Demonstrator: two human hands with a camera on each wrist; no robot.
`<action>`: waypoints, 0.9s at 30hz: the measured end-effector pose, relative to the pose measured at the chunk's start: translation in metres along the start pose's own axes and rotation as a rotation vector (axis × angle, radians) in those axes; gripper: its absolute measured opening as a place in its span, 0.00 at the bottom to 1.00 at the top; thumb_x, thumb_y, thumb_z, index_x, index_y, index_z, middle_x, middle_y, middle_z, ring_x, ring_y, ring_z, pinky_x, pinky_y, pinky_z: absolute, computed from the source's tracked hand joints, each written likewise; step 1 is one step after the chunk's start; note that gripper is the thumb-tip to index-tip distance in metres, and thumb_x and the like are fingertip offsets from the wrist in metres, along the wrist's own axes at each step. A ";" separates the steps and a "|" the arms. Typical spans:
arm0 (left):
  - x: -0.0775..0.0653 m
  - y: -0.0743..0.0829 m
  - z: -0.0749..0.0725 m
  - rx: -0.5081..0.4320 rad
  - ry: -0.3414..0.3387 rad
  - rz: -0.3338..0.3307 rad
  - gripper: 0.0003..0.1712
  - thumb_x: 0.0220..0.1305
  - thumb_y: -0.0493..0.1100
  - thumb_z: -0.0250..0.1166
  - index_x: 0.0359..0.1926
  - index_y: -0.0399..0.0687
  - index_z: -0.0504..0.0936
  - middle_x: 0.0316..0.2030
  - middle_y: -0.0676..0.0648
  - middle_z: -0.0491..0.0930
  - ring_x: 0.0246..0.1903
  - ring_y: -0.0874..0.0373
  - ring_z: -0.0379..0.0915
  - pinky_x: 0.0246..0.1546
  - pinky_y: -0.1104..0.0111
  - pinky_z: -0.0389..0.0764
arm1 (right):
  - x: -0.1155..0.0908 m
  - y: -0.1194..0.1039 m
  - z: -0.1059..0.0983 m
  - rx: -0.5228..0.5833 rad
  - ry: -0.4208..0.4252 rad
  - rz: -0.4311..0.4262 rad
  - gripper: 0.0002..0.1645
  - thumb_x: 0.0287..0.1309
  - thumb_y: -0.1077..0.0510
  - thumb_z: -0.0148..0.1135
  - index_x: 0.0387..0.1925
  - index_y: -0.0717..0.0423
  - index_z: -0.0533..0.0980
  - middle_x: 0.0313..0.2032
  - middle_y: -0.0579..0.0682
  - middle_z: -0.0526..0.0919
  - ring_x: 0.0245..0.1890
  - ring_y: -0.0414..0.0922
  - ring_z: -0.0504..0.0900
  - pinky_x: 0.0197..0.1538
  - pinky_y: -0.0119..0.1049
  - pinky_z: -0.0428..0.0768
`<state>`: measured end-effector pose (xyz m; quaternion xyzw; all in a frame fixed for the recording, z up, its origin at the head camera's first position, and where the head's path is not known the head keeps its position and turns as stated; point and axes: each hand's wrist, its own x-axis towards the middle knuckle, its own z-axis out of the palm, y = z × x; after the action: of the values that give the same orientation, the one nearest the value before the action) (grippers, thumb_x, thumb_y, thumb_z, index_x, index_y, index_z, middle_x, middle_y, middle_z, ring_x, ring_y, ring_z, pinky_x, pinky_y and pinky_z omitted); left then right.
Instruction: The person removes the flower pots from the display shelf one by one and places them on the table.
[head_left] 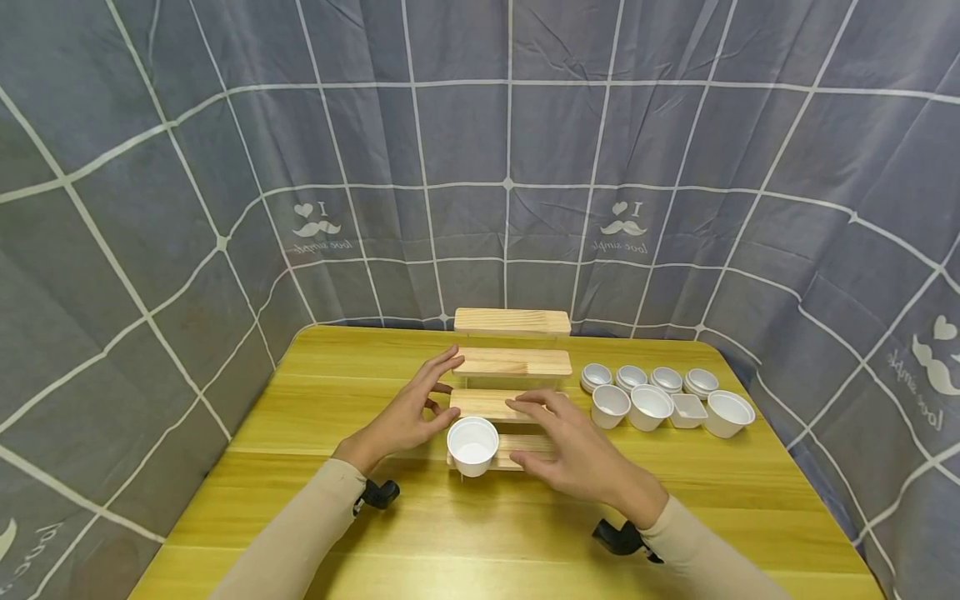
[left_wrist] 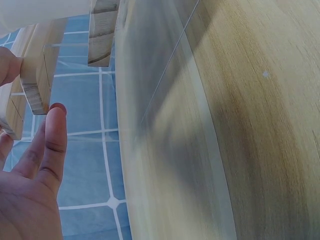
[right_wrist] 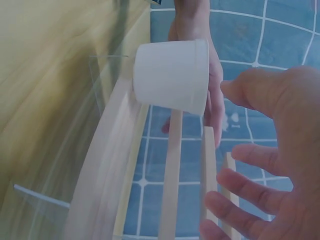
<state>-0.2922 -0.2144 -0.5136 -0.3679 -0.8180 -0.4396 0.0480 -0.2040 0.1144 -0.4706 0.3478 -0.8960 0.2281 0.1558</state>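
A white round cup (head_left: 473, 442) stands at the left end of the lowest step of a tiered wooden rack (head_left: 513, 362). Beside the rack's left end is my left hand (head_left: 405, 417), thumb and fingers spread apart. In the left wrist view its fingertips (left_wrist: 56, 120) come right at the end of a wooden board (left_wrist: 37, 75). My right hand (head_left: 573, 446) hovers over the right part of the lower steps with its fingers loosely extended, holding nothing. From the right wrist, the cup (right_wrist: 170, 75) appears beyond the thumb, its mouth facing upward along the rack.
Right of the rack, several small white cups (head_left: 632, 377) stand in a back row, some stacked. Larger round cups (head_left: 650, 407) and a square cup (head_left: 687, 411) form the front row. A grey gridded curtain (head_left: 465, 225) surrounds the yellow wooden table (head_left: 360, 358).
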 end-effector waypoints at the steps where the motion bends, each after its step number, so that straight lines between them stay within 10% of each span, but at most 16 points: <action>1: 0.000 0.000 0.000 -0.001 -0.001 -0.001 0.53 0.80 0.33 0.75 0.95 0.51 0.58 0.96 0.40 0.49 0.68 0.35 0.87 0.53 0.65 0.93 | 0.000 -0.001 0.001 -0.001 -0.004 -0.001 0.44 0.71 0.45 0.85 0.81 0.50 0.79 0.75 0.53 0.82 0.73 0.53 0.85 0.70 0.56 0.89; 27: 0.000 -0.001 0.000 -0.003 -0.008 -0.001 0.53 0.80 0.33 0.74 0.95 0.52 0.58 0.96 0.38 0.48 0.68 0.34 0.87 0.55 0.65 0.93 | 0.010 -0.013 0.018 0.025 -0.070 -0.021 0.45 0.73 0.39 0.83 0.82 0.49 0.79 0.76 0.51 0.82 0.75 0.52 0.84 0.73 0.57 0.88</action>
<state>-0.2934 -0.2147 -0.5144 -0.3691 -0.8177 -0.4396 0.0438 -0.2035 0.0911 -0.4773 0.3669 -0.8941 0.2255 0.1226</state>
